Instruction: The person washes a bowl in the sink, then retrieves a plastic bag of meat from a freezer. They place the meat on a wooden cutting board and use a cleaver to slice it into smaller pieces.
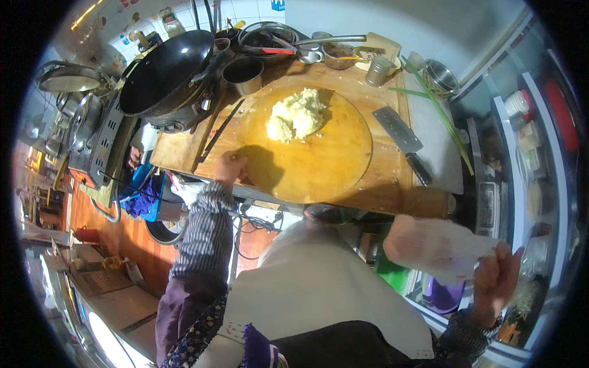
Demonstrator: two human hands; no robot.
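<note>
My right hand (496,278), low on the right, grips one end of a translucent plastic bag (430,248). Something pinkish shows through the bag, too blurred to name. At the near left rim of a round wooden cutting board (322,170) is my left hand (229,166), its fingers curled; whether it touches the board or holds anything is unclear. A heap of pale, finely chopped vegetable (297,115) sits on the far half of the board. Right of the board lies a cleaver (398,129) with a dark handle pointing towards me.
A large black wok (170,76) stands on a burner at the left, beside a metal pot (243,76). Green stalks (441,110) lie at the right. A metal cup (378,72) and a bowl (338,55) stand at the back. A glass-fronted cabinet (529,184) borders the right side.
</note>
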